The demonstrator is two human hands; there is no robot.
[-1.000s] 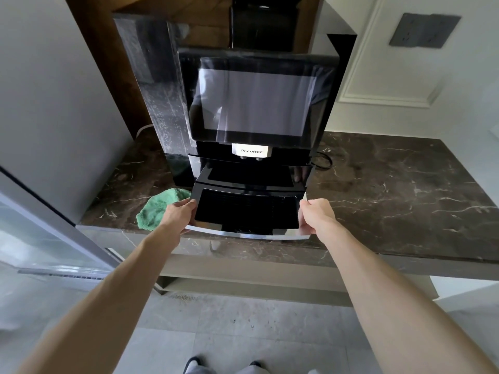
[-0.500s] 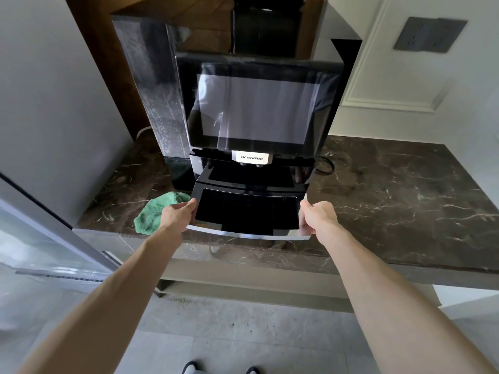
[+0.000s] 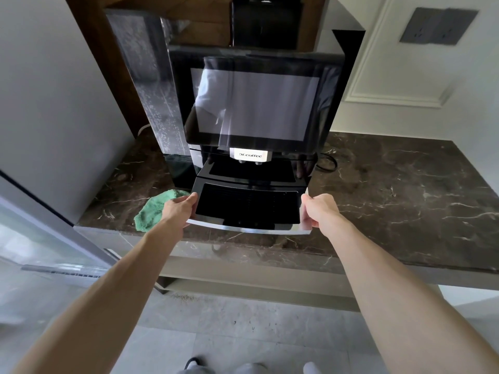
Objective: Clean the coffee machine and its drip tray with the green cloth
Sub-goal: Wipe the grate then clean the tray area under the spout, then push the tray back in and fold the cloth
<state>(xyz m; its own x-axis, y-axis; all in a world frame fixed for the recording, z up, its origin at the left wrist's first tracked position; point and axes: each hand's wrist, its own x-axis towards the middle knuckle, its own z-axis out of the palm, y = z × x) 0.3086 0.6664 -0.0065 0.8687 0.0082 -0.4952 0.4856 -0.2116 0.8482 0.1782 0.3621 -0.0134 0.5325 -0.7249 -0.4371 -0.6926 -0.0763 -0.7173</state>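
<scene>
Drip tray (image 3: 247,205) gripped at both ends, left hand (image 3: 178,209) and right hand (image 3: 320,209) outstretched.

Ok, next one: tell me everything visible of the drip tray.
The drip tray is glossy black, plastic-looking, with a dark slotted grille on top and a curved silvery strip along its front edge. It sits about level at the base of the coffee machine, below the spouts, projecting toward the front edge of the marble countertop. The left hand grips its left side, the right hand its right side. Whether it is fully seated cannot be told.
</scene>
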